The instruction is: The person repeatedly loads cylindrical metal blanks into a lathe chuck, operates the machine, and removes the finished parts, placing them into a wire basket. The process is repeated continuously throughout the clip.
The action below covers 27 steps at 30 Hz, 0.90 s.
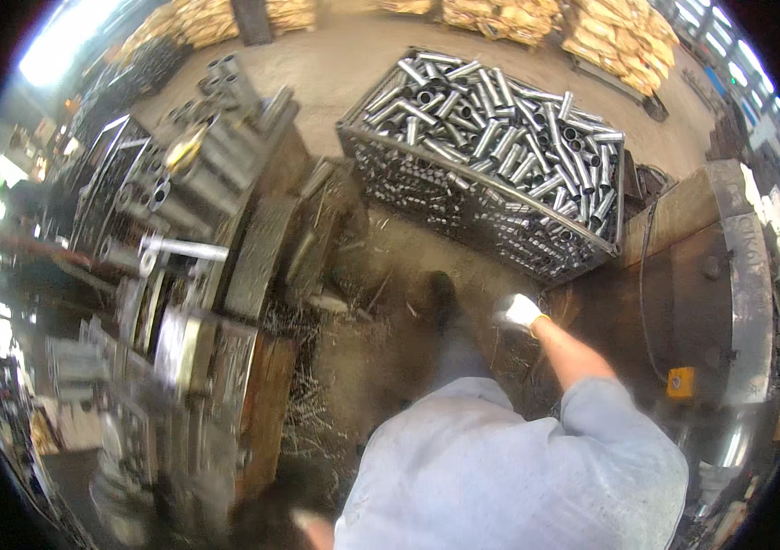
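My right hand (520,313), in a white glove with a yellowish cuff, hangs low below the near side of a mesh bin. I make out nothing in it, but its fingers are blurred. At the lower edge only a smeared bit of my left hand (304,522) shows, beside the machine's base; its fingers cannot be read. The metal bin (477,197) is heaped with short shiny metal tubes (509,137). Closer on the left, one bright tube (184,248) lies across the top of a machine (179,353).
Larger grey pipes (211,165) are stacked on a stand at the left. Metal shavings (307,403) litter the floor by the machine. A dark metal cabinet (683,284) with a yellow box (681,382) stands at the right. Filled yellowish sacks (624,41) are piled at the back.
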Available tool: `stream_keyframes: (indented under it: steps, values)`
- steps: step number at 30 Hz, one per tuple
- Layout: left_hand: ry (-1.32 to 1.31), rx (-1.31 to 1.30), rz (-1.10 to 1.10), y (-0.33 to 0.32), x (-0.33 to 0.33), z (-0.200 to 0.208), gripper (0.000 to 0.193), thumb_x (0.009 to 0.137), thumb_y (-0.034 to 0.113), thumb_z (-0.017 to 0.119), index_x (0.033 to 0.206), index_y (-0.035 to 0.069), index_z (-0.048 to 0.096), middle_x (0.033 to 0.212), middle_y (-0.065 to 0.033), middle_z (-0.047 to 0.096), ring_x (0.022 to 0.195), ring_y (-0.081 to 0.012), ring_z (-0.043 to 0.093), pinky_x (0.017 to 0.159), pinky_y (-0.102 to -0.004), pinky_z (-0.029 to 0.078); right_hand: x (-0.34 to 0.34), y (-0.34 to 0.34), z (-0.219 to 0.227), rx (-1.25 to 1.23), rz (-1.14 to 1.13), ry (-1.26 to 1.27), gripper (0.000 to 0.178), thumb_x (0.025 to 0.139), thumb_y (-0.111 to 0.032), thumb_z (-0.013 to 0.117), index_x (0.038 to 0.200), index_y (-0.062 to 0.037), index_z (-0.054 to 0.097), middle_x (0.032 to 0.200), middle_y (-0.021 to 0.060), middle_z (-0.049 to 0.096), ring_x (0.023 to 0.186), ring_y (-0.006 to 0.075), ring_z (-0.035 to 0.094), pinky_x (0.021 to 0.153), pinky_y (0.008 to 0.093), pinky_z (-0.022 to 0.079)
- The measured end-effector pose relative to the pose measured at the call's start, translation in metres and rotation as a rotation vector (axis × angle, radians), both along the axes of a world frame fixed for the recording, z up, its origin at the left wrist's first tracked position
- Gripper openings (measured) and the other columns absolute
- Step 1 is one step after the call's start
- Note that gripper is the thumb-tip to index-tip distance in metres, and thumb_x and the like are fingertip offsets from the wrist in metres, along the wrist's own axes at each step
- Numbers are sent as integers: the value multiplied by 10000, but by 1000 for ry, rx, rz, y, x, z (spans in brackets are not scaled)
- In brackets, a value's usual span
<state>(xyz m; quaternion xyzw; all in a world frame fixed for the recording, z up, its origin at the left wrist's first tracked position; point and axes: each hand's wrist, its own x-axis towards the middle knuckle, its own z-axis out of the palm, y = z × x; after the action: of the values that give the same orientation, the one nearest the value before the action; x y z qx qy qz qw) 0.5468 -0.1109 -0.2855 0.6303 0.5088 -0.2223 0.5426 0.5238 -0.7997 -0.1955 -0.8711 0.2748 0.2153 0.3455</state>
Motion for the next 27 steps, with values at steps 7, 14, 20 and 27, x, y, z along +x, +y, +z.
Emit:
stream_keyframes:
  steps: [7,14,20,27]
  values:
    - [-181,-52,-758,-345,221,4,325,1046,209,695,1262,-34,676,1043,-98,736,943,-188,686,898,-342,559,144,-247,-9,-32,-537,-525,530,884,-296,731,1350,-44,712,1290,213,746,1180,300,722,1042,385,556]
    - [-402,-29,-1489,-655,345,98,284,1042,189,694,1266,15,687,1078,-96,751,999,-185,705,920,-341,560,316,-522,-111,-226,-482,-75,726,839,-463,733,1400,-13,633,1207,310,726,1125,432,719,999,459,568]
    - [-430,-50,-1669,-769,385,113,266,1008,161,711,1245,42,699,1135,-146,746,1029,-269,749,918,-372,582,389,-665,-225,-239,-428,76,493,897,-414,670,1204,-45,784,1224,286,739,1137,373,746,958,480,587]
    - [-959,6,-1810,-906,454,89,898,802,264,917,1536,22,459,1455,-246,581,1327,-422,596,1097,-465,522,387,-553,-69,-228,93,-83,503,961,-527,659,997,-40,779,848,134,787,761,348,767,734,452,622]
